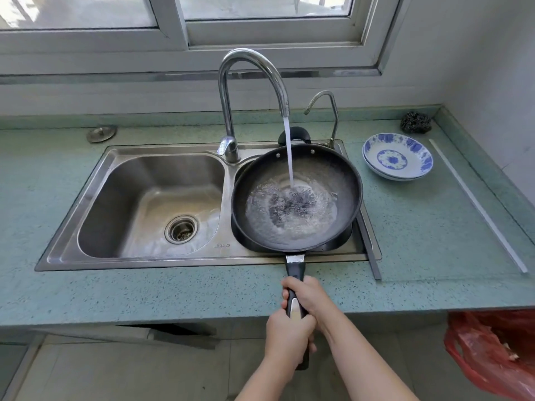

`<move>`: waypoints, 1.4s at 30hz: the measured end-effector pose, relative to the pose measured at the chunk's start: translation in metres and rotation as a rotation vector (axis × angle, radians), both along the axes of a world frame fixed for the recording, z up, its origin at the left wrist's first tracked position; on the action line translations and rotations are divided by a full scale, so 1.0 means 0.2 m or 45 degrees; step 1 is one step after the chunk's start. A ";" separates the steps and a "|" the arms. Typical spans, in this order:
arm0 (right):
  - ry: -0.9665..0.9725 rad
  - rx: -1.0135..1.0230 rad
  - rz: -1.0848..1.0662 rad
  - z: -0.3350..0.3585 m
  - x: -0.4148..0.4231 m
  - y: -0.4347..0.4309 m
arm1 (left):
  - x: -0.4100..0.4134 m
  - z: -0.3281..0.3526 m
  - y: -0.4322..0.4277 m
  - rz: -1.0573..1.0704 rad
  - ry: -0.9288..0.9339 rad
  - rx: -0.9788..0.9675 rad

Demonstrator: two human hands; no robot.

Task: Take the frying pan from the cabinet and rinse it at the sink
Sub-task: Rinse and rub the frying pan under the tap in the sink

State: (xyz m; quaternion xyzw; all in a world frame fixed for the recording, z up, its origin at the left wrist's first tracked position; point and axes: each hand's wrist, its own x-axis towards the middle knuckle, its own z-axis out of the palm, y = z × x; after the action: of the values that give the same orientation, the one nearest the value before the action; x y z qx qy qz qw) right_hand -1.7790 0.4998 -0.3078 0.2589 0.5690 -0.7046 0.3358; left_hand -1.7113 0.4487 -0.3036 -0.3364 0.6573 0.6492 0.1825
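While left hand (289, 338), right hand (308, 296) grip — one pan (330, 172).

So our frying pan (298, 204) is a round black one with a long black handle with a silver inlay and a small loop grip on the far rim. We've got it about level over the right basin of the double stainless sink (130, 198). Its handle sticks out toward us across the counter (202, 293), right hand (307, 296) gripping further up, left hand (289, 337) near the end. Water (289, 151) from the tall tap (252, 62) lands near the pan's middle and pools, bubbly, over the base.
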 end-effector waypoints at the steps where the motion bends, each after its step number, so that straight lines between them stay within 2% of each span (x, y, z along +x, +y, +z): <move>1: 0.006 0.023 -0.003 0.00 0.01 0.00 | 0.00 0.00 0.00 -0.003 -0.006 0.038; 12: 0.128 0.377 0.074 0.09 0.02 0.04 | 0.01 0.02 0.03 -0.051 0.012 0.284; 26: 0.442 1.005 0.524 0.16 -0.07 -0.03 | -0.03 0.09 -0.02 0.235 -0.085 0.948; 29: 0.393 0.768 0.452 0.15 -0.07 -0.04 | -0.02 0.08 -0.06 0.322 -0.095 1.060; 34: -0.077 -0.132 -0.080 0.10 -0.09 -0.09 | -0.02 0.08 -0.10 0.286 -0.065 1.090; 35: -0.123 -0.238 -0.126 0.09 -0.10 -0.11 | -0.02 0.08 -0.10 0.285 -0.062 1.096; 37: -0.098 -0.256 -0.125 0.08 -0.10 -0.13 | -0.01 0.08 -0.12 0.296 -0.069 1.100; 39: -0.030 -0.156 -0.121 0.08 -0.09 -0.15 | -0.01 0.10 -0.15 0.276 -0.120 1.100; 42: 0.062 -0.026 -0.117 0.08 -0.09 -0.16 | -0.03 0.13 -0.21 0.044 -0.249 0.892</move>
State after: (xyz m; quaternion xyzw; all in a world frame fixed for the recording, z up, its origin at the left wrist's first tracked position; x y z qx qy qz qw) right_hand -1.7965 0.4687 -0.2918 0.2643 0.5573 -0.7311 0.2917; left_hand -1.7177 0.4061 -0.2774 -0.3251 0.3687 0.8027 0.3377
